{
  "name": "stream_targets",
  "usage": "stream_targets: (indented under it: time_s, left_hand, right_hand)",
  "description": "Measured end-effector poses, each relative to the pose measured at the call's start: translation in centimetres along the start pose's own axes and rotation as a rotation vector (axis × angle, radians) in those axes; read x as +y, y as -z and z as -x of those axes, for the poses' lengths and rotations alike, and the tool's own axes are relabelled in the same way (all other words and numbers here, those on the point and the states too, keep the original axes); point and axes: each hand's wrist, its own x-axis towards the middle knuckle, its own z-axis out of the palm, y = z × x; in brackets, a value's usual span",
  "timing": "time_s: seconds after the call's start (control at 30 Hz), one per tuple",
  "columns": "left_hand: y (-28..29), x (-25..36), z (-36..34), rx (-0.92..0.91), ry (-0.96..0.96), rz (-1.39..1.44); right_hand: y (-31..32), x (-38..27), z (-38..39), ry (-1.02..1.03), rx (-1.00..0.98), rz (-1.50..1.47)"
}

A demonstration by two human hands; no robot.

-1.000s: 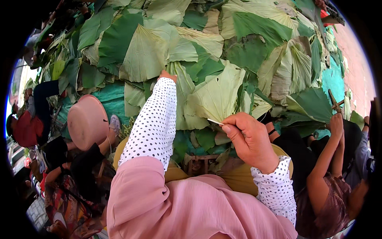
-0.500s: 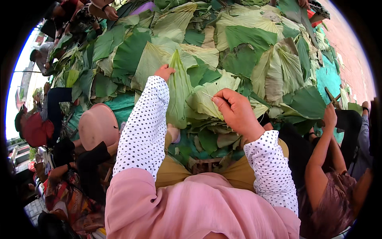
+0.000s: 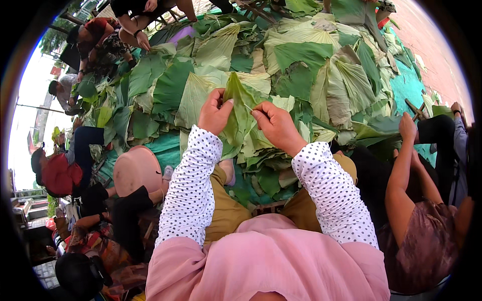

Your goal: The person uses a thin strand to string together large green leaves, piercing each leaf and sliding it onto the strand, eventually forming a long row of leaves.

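My left hand is closed on the edge of a folded green lotus leaf, near its pointed top. Just to the right, my right hand pinches a thin pale stick between thumb and forefinger. The stick's far end meets the leaf; whether it goes through, I cannot tell. Both hands are above a pile of lotus leaves, dark green and faded yellow-green, layered over each other. Smaller leaf pieces hang just below my hands.
A pink plastic tub stands at the left on green sheeting. People sit close on both sides and across the pile; a bare forearm of one is at my right. A reddish wall or pavement runs along the far right.
My left hand has moved right and nearer, bringing the leaf with it. My right hand has moved up and left, so the stick now meets the leaf. The whole view has shifted slightly.
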Motion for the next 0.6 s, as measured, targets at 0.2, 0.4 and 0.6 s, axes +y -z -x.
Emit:
stream_targets:
  time_s: [0.2,0.4,0.6]
  left_hand:
    - [-2.3,0.0,-0.1,-0.083,0.001,0.076]
    - [-2.3,0.1,0.1,-0.101,-0.021,0.029]
    - [-2.6,1.1,0.8,-0.039,-0.079,-0.177]
  right_hand:
    - [0.6,0.1,-1.1,-0.067,0.078,0.039]
    - [0.2,0.8,-1.7,-0.058,0.095,0.110]
    - [0.1,1.1,-1.6,-0.090,0.100,0.064]
